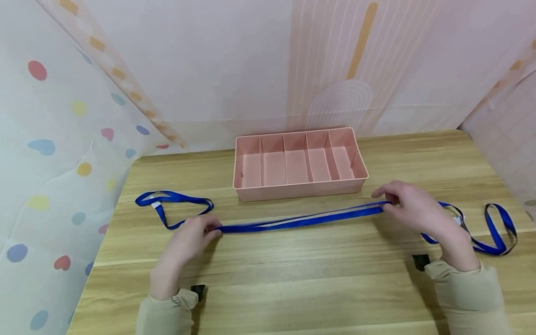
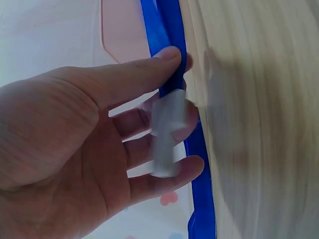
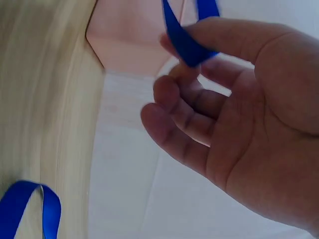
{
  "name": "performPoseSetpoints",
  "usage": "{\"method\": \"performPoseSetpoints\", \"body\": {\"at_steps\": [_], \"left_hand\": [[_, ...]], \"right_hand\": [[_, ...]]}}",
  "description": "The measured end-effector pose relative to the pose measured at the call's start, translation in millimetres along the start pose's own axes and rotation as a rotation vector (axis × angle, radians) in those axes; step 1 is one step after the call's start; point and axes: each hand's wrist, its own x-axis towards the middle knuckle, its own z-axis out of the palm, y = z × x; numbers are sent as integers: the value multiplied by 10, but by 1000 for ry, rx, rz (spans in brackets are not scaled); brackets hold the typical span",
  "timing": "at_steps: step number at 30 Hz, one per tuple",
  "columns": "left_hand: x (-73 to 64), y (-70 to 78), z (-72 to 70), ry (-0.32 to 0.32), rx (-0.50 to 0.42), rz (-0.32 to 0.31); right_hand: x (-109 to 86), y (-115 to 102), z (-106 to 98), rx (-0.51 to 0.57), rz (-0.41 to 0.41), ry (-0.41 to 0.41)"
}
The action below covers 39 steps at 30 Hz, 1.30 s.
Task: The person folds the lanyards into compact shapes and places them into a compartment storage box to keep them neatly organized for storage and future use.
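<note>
A blue lanyard (image 1: 297, 222) stretches nearly straight between both hands, its two strands side by side, in front of the pink box. My left hand (image 1: 190, 242) pinches its left end between thumb and fingers. In the left wrist view a whitish clip (image 2: 168, 127), blurred, hangs from that end in front of the fingers. My right hand (image 1: 414, 209) pinches the looped right end, where the ribbon (image 3: 192, 50) folds between thumb and forefinger. The other fingers of the right hand are loosely bent.
A pink box (image 1: 299, 190) with several compartments stands at the back of the wooden table (image 1: 293, 293). One more blue lanyard (image 1: 176, 197) lies at the left, beyond the left hand. Another blue lanyard (image 1: 496, 249) lies at the right, partly behind the right wrist.
</note>
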Motion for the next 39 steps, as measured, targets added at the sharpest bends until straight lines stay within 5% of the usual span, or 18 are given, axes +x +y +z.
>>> {"method": "performPoseSetpoints", "body": {"at_steps": [6, 13, 17, 22, 29, 34, 39], "left_hand": [[-24, -76, -36, -41, -27, 21], [-104, -158, -152, -69, -166, 7], [-133, -165, -203, -80, -231, 1], [-104, -141, -205, -28, -224, -8], [-84, -127, -192, 16, -188, -26], [-85, -109, -199, 7, -190, -28], [-95, -111, -193, 7, -174, 4]], "right_hand": [[-29, 111, -50, 54, -60, 0], [-92, 227, -96, 242, -108, 66], [-116, 308, -120, 335, -127, 37], [-114, 329, -149, 431, -102, 2], [-33, 196, -133, 379, 63, 102], [-4, 162, -103, 298, 53, 145], [19, 207, -70, 156, 41, 69]]}}
